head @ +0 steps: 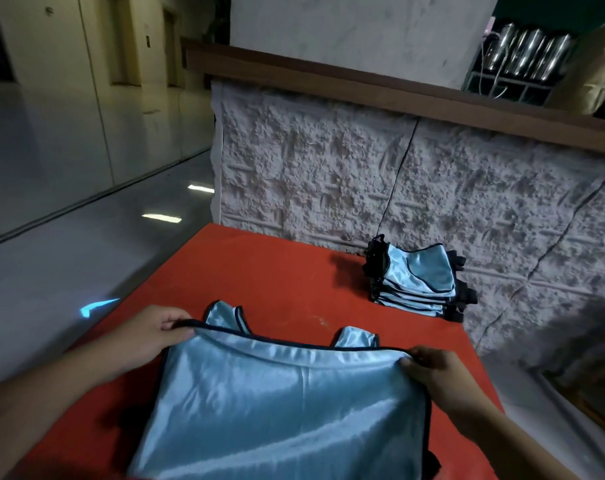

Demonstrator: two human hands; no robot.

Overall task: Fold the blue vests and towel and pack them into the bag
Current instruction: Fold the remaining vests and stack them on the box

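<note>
Blue vest (283, 410) — far hem corners pinched by left hand (148, 336) and right hand (439, 377); folded vest stack (417, 284) well beyond right fingers — red table (277, 271).

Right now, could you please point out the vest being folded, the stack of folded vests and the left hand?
vest being folded (287, 410), head view, middle of its shiny blue front.
stack of folded vests (415, 278), head view, top vest's blue face.
left hand (155, 330), head view, back of the hand.
</note>
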